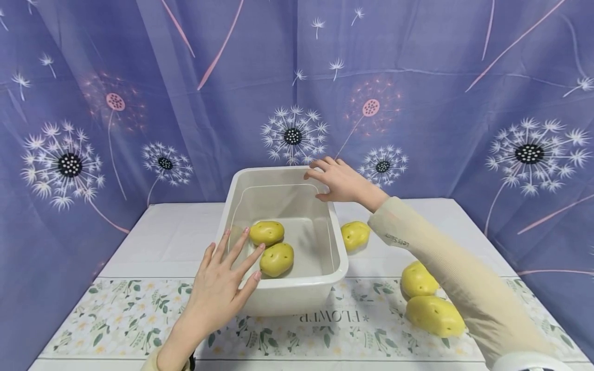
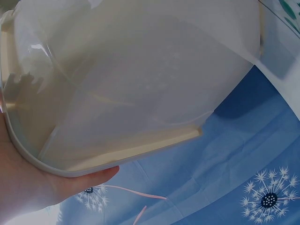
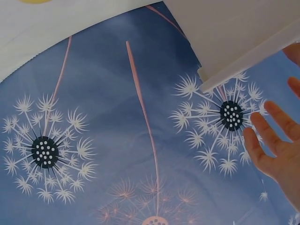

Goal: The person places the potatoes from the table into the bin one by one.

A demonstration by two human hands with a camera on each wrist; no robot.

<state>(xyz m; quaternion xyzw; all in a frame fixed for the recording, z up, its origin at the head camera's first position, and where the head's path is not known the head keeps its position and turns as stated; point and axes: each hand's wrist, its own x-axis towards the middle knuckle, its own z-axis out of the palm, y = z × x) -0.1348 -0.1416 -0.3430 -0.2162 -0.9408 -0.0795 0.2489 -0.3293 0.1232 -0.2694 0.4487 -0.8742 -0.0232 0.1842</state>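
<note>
A white plastic basin (image 1: 287, 299) stands on the table with two yellow potatoes inside, one farther back (image 1: 266, 233) and one nearer (image 1: 277, 259). My left hand (image 1: 218, 288) lies with fingers straight and spread over the near left corner of the basin. In the left wrist view its thumb (image 2: 91, 180) runs along the rim (image 2: 75, 172). At the far right corner my right hand (image 1: 341, 180) hovers close over the rim, fingers loosely spread and holding nothing. The right wrist view has those fingers (image 3: 267, 133) beside the basin wall (image 3: 239, 37).
One potato (image 1: 355, 235) sits just right of the basin. Two more potatoes, one behind (image 1: 418, 279) and one in front (image 1: 435, 316), lie beside my right forearm. A flowered runner (image 1: 139, 319) crosses the white table cover. Behind hangs a blue dandelion curtain (image 1: 223, 118).
</note>
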